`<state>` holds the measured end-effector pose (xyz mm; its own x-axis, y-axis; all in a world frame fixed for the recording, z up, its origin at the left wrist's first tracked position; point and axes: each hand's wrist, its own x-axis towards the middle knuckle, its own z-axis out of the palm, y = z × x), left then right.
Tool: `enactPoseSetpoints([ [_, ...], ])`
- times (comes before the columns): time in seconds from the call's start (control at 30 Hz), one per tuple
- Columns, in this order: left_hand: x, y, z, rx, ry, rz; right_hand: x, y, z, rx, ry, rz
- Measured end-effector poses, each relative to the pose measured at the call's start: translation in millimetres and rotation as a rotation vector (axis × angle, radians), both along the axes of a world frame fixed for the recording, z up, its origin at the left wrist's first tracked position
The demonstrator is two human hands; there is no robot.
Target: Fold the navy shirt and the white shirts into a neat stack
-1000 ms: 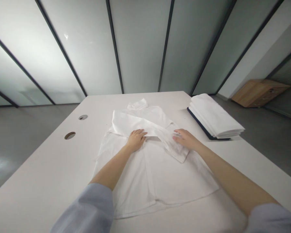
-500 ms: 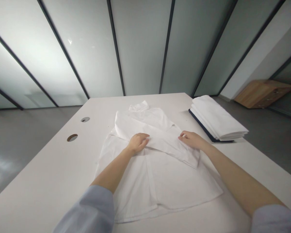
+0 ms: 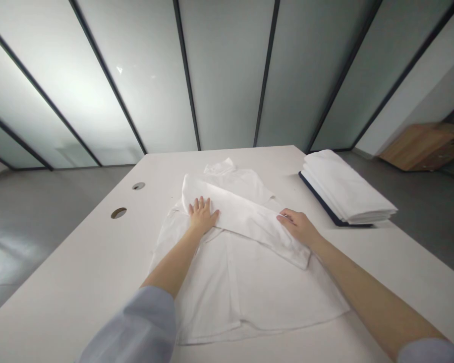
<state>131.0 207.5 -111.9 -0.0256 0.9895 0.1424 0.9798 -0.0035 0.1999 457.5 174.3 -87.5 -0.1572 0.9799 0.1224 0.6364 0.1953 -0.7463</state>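
Note:
A white shirt (image 3: pixel 276 297) lies spread on the table, its collar at the far end and its hem towards me. One sleeve (image 3: pixel 245 212) crosses the body slantwise, from the upper left down to the right. My left hand (image 3: pixel 202 214) rests flat on the left part of that sleeve with its fingers spread. At the sleeve's upper right edge, my right hand (image 3: pixel 297 227) has its fingers closed on the fabric, thumb against fingers.
On the right of the white table (image 3: pixel 87 272) sits a stack of folded white cloth (image 3: pixel 348 186) on a dark blue board (image 3: pixel 321 201). Two round holes (image 3: pixel 118 213) pierce the tabletop at left. A wooden cabinet (image 3: pixel 419 146) stands on the floor beyond, and frosted glass panels (image 3: pixel 227 75) rise behind.
My left hand has moved left along the sleeve and its fingers have spread out flat. My right hand stays at the sleeve's right edge. The sleeve now lies smoother and straighter.

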Motion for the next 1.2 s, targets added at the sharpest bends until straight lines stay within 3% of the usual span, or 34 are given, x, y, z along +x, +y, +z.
enactPoseSetpoints([
  [0.1,-5.7,1.6,6.4,0.153,-0.014,0.102,-1.5,1.3,-0.8,-0.173,0.351,-0.022],
  [0.17,-12.7,3.8,8.2,0.177,-0.024,0.177,1.1,5.6,-5.9,-0.205,0.468,-0.066],
  [0.27,-23.3,7.3,5.2,0.050,-0.001,0.194,7.3,11.6,-13.3,-0.152,0.431,-0.085],
  [0.4,-27.1,9.4,-0.6,-0.110,0.049,0.069,11.5,13.1,-14.5,-0.135,0.311,0.052],
  [0.57,-31.0,16.8,9.0,-0.078,0.022,0.031,13.1,12.6,-15.6,-0.141,0.334,0.079],
  [0.73,-62.6,52.1,32.6,0.063,-0.033,0.197,12.9,12.9,-21.4,-0.139,0.360,0.072],
  [0.83,-80.4,81.9,41.1,-0.016,-0.136,0.298,12.0,12.6,-23.4,-0.155,0.366,0.074],
  [0.97,-89.0,112.4,40.7,-0.118,-0.182,0.302,12.2,12.7,-23.9,-0.153,0.354,0.088],
  [1.2,-102.5,134.8,31.6,-0.075,-0.085,0.388,13.8,9.9,-19.5,-0.128,0.334,0.045],
])
